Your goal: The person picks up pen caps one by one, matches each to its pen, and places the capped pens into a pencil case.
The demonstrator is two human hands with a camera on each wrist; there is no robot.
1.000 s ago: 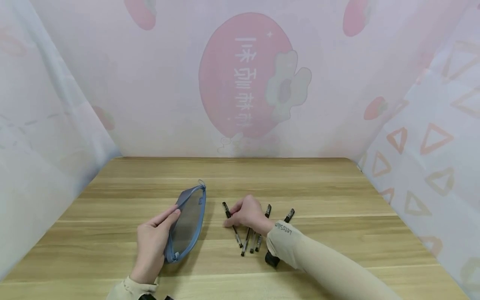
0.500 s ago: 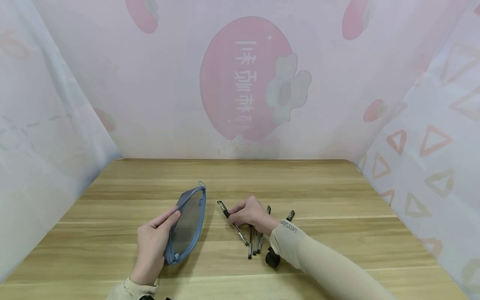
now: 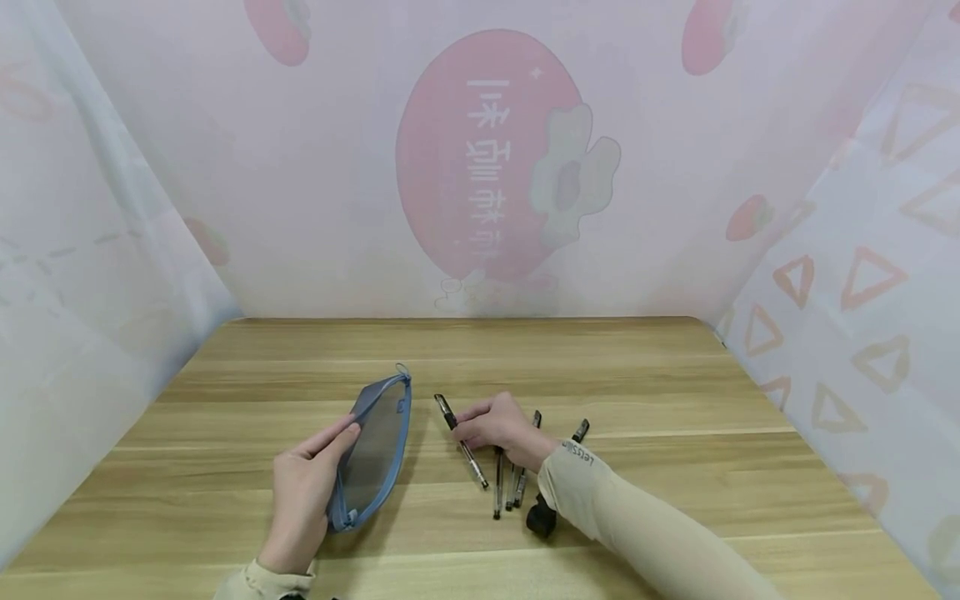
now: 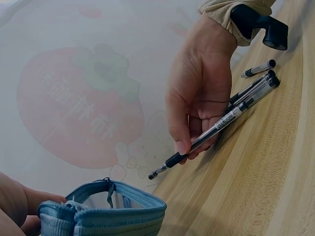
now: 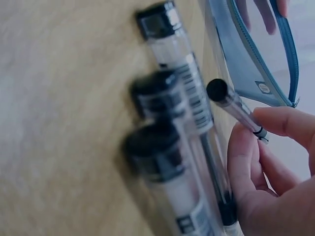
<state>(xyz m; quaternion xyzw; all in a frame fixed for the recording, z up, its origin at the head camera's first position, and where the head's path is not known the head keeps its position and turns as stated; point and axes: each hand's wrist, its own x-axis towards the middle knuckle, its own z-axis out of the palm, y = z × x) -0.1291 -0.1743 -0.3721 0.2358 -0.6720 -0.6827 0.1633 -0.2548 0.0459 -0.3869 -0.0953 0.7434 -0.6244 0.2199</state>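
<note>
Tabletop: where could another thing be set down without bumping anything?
The table is bare behind the pouch and pens, and right of the pens toward the patterned wall. It is crowded between the left hand and right hand.

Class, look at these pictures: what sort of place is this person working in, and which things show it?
Probably a small curtained-off desk booth, not an ordinary room. A bare wooden tabletop is hemmed in on three sides by thin strawberry-print fabric. A blue pencil case and loose pens suggest a stationery or study setup.
</note>
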